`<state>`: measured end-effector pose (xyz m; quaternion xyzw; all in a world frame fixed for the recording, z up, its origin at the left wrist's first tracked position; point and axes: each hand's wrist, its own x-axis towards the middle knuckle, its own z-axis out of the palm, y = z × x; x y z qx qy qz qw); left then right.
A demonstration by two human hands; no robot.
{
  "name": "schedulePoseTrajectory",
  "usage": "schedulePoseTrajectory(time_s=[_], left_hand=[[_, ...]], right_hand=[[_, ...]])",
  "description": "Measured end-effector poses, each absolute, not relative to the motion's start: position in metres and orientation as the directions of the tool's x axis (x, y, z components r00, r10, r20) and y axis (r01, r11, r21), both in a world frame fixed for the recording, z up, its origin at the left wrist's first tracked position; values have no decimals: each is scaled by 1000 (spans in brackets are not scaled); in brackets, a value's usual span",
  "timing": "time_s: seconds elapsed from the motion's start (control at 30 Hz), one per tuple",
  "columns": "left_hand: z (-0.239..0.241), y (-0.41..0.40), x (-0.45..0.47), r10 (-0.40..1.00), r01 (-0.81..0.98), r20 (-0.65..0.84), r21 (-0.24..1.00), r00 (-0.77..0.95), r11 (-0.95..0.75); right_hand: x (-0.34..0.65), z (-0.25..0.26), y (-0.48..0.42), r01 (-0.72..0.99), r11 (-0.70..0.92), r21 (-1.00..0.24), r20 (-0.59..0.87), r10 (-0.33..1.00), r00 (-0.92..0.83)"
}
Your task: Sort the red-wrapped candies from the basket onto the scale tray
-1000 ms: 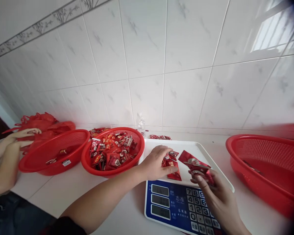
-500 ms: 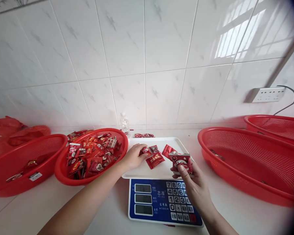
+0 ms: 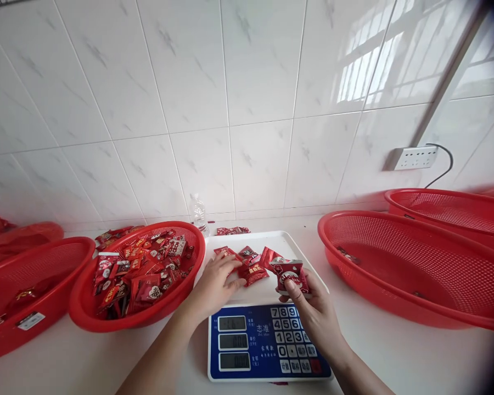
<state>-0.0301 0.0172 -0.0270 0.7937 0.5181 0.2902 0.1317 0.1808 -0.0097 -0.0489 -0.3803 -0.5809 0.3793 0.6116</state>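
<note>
My right hand (image 3: 310, 299) is closed around small red candy packets, the front one (image 3: 290, 277) bearing white lettering, above the right part of the white scale tray (image 3: 278, 238). My left hand (image 3: 220, 277) is open over the left part of the tray, its fingers apart beside several red packets (image 3: 255, 274) lying there. One red packet (image 3: 226, 251) sits just past its fingertips; whether they touch it, I cannot tell. In front of the tray is the scale's blue keypad panel (image 3: 263, 329) with three displays.
To the left stands a red basket (image 3: 82, 315) full of red packets, beside another red basket (image 3: 60, 277) holding a few. Two red baskets (image 3: 374, 296) stand to the right. A clear bottle (image 3: 197, 211) and more packets (image 3: 233, 231) are by the tiled wall. A socket strip (image 3: 414, 158) is on the wall.
My left hand has let go of a packet, which now lies on the tray, and its fingers have spread. My right hand still holds its packets. The view has shifted slightly right.
</note>
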Motion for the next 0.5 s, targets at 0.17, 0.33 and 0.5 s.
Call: schedulePoseTrajectory(time_s=[0.17, 0.33, 0.5], left_hand=[[-31, 0, -36, 790, 636, 587, 544, 179, -548], [-41, -23, -32, 736, 499, 677, 641, -9, -583], [-55, -47, -14, 843, 25, 507, 854, 180, -519]], right_hand=[[180, -51, -7, -19, 438, -899, 438, 899, 15], [180, -56, -11, 98, 519, -849, 520, 854, -14], [177, -61, -26, 215, 778, -590, 753, 626, -203]])
